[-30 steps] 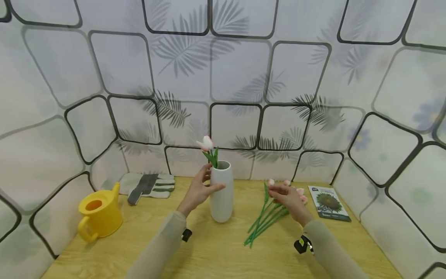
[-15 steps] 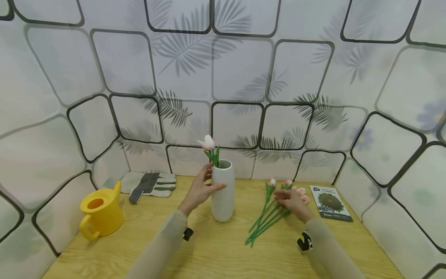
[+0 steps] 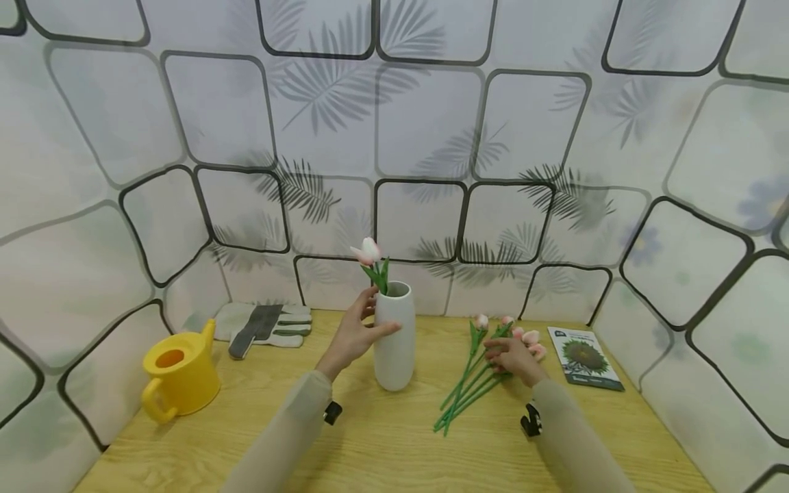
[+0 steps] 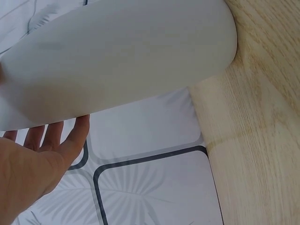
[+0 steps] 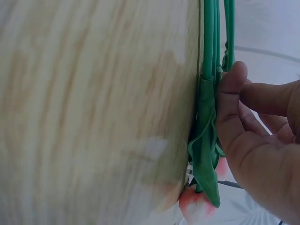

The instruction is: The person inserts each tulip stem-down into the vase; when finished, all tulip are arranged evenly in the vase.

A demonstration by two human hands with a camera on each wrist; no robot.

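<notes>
A white vase (image 3: 394,342) stands upright on the wooden table, with one pink-and-white tulip (image 3: 370,252) leaning from its mouth. My left hand (image 3: 354,335) holds the vase from its left side, thumb across the front and fingers behind; in the left wrist view, fingertips of that hand (image 4: 37,164) touch the vase wall (image 4: 126,56). Several tulips (image 3: 471,394) lie to the right, stems crossing toward me. Over their leaves, my right hand (image 3: 514,357) has thumb and forefinger together at a stem; the right wrist view shows this pinch beside the green leaves (image 5: 205,131), fingertips partly hiding the stem.
At left stands a yellow watering can (image 3: 181,376). Behind it lie grey-and-white gardening gloves (image 3: 268,327). A seed packet with a sunflower picture (image 3: 584,358) lies at the right, beyond the tulips. Patterned fabric walls (image 3: 419,137) enclose the table's back and sides.
My right hand has drawn back from the leftmost tulip head and come down onto neighbouring stems, shifting the blooms slightly. My left hand stays on the vase.
</notes>
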